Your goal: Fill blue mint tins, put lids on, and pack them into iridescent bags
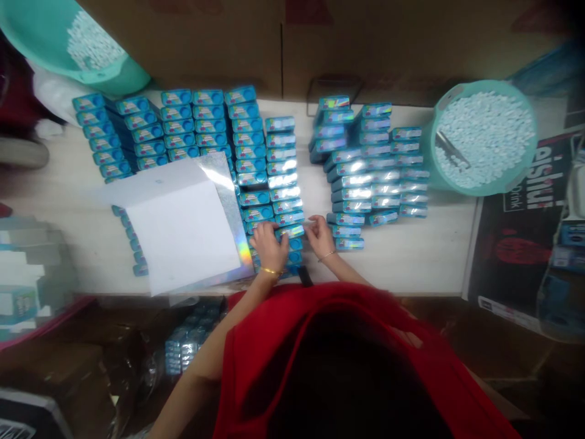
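My left hand [269, 249] rests with bent fingers at the near end of the middle rows, its thumb and fingertips gripping the left end of a small blue box [292, 231] with a shiny label. Just right of that box, my right hand [320, 238] is closed in a pinch; a thin pale bit shows at its fingertips, too blurred to name. Blue boxes [250, 166] stand in packed columns beyond and beside my left hand. Another group of blue boxes [351, 194] with glossy, reflecting ends lies right of my right hand.
A white sheet [183, 235] and a shiny holographic sheet [244, 250] cover some left boxes. At right stands a green tub [485, 137] of small white pieces with a metal scoop or tongs [452, 149]. Another green tub [109, 76] is far left. Brown cartons [205, 42] line the back.
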The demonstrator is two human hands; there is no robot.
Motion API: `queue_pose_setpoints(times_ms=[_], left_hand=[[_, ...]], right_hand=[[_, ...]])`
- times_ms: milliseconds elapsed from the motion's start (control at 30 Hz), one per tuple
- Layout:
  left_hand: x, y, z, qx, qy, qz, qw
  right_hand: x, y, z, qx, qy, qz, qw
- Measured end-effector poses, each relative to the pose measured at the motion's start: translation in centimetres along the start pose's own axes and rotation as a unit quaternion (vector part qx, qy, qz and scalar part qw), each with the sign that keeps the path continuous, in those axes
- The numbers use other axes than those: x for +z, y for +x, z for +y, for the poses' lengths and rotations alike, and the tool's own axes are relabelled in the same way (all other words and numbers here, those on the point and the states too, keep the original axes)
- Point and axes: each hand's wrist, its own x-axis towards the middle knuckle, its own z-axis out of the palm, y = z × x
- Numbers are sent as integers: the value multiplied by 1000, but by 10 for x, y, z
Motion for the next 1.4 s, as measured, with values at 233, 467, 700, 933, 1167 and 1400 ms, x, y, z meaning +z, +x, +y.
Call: queue_pose_setpoints(times_ms=[233, 467, 700, 933, 1167, 1400], left_hand=[[-5, -19, -18, 170, 92, -109, 975], [-109, 95, -53, 156, -22, 123, 980], [-199, 254, -129, -41, 83, -97, 991], [-153, 164, -156, 105, 183, -201, 957], [-143, 116, -153, 117, 41, -117, 985], [-140, 122, -137, 237, 97, 16, 967]], right_hand=[[-8, -25, 2, -89, -68, -76, 991], [-8, 11, -48, -119, -114, -5, 986], [60, 67, -154, -142, 45, -45, 988], [111, 76, -143, -177, 36, -60, 982], [139, 71, -154, -157, 74, -141, 975], [151, 79, -166, -73, 214, -170, 959]])
